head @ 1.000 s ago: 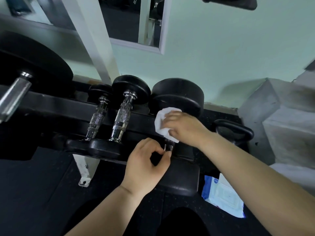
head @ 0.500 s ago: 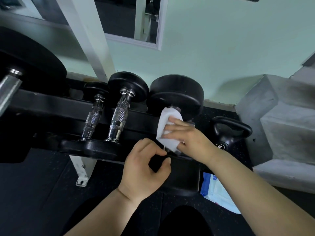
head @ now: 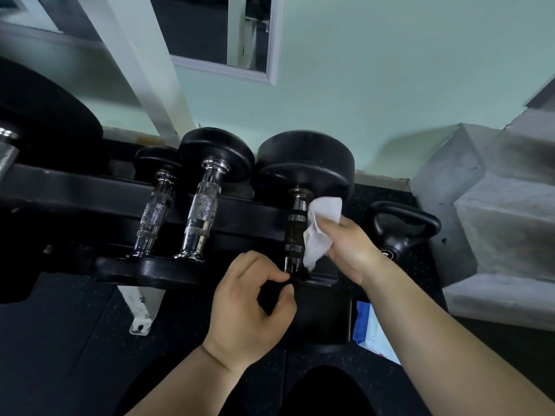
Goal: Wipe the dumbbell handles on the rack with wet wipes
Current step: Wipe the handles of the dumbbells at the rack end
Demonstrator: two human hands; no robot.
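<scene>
Right hand (head: 351, 250) clutches a crumpled white wet wipe (head: 319, 232) and holds it against the right side of the handle (head: 295, 232) of the rightmost dumbbell (head: 303, 166), which lies across the black rack (head: 90, 199) with its big far head toward the pale green wall. Left hand (head: 252, 301) is curled over the top edge of that dumbbell's near head, gripping it, thumb and forefinger almost meeting at the foot of the handle. Left of it on the rack lie two smaller dumbbells (head: 204, 211) with knurled chrome handles, side by side, and a much larger one (head: 45, 115) shows partly at the far left edge. On the dark floor right of the rack stands a black kettlebell (head: 402, 232), and nearer, partly hidden by the right forearm, lies a blue and white wipes pack (head: 372, 334)
</scene>
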